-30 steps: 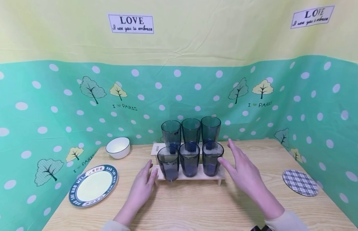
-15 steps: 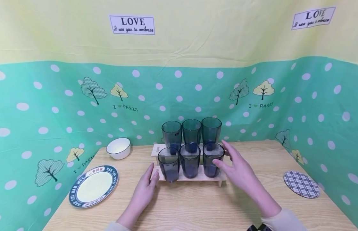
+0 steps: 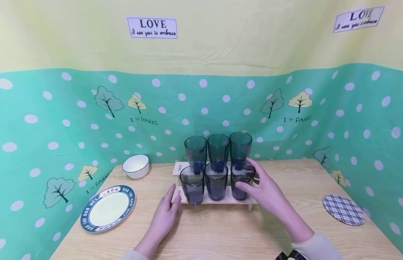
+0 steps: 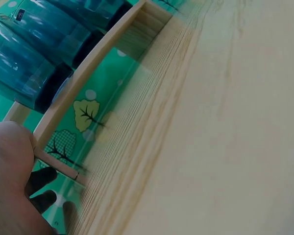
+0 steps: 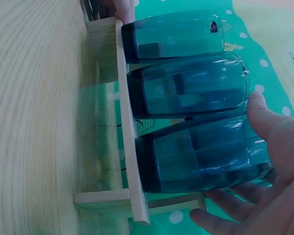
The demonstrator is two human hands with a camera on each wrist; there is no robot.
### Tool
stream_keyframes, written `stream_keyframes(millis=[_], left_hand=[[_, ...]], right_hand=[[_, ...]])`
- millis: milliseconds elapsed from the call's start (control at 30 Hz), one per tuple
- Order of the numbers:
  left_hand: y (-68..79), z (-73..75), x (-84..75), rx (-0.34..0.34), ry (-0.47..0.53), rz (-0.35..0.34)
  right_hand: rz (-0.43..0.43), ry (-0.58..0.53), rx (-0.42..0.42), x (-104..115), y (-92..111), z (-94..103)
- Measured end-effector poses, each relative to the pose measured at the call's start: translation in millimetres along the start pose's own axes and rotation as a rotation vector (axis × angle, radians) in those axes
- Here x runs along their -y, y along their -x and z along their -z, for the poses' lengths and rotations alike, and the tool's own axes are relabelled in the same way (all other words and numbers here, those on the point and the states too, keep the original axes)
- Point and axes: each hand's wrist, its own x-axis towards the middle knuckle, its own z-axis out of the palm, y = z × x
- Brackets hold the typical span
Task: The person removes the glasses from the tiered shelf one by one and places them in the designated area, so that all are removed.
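Smoky blue-grey drinking glasses stand upright in two rows of three on a two-step wooden rack (image 3: 228,199). My right hand (image 3: 267,193) is around the front-row right glass (image 3: 241,195), the thumb across its near side and the fingers behind it. In the right wrist view the thumb lies by the rim of this glass (image 5: 201,161), whose base is on the board. At the rack's left end my left hand (image 3: 163,213) touches the lower board, its fingers relaxed beside the rack leg (image 4: 59,164). The front left glass (image 3: 192,187) stands close to the left thumb.
A white bowl (image 3: 136,167) stands at the back left. Nearer on the left lies a plate (image 3: 127,196) with a dark blue lettered rim. To the right is a round checked mat (image 3: 343,209). Green dotted cloth (image 3: 201,104) hangs behind and at both sides.
My right hand has moved left and inward, from beside the front right glass to around it. My left hand has come slightly closer to the rack's left end. The glasses stay in place.
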Motion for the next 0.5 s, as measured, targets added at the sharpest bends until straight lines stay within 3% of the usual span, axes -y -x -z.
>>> stream_keyframes(millis=[500], left_hand=[[0.8,0.0,-1.8,-0.004,0.0,-0.018]], right_hand=[[-0.011,-0.139,-0.04,-4.7,-2.8,-6.6]])
